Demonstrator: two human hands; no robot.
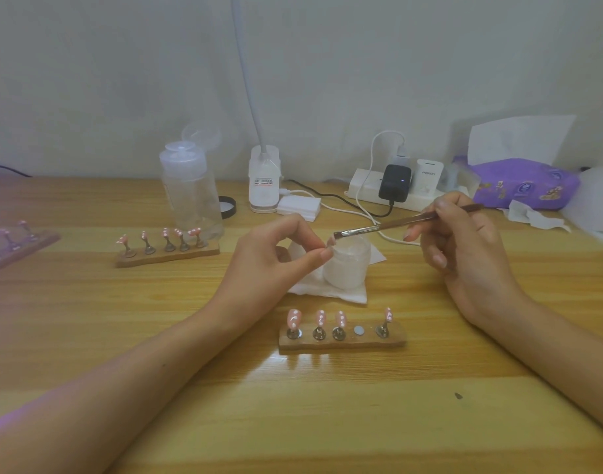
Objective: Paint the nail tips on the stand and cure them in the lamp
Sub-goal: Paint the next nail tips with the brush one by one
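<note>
— The table (pixel 190 371) looks like pale wood grain with a soft sheen.
— The near stand (pixel 342 344) is rougher, matt wood; its pegs (pixel 318 333) are shiny metal, and the nail tips (pixel 294 318) gleam glossy pink.
— The bottle (pixel 190 186) is clear plastic, the tissue (pixel 327 289) matt paper.

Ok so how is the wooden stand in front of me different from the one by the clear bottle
The near stand carries four nail tips, with one bare round spot; the far stand has all five places filled. The near stand lies roughly level across the view, the far stand slants up to the right. Both are wooden bars holding pink tips with white dots.
</note>
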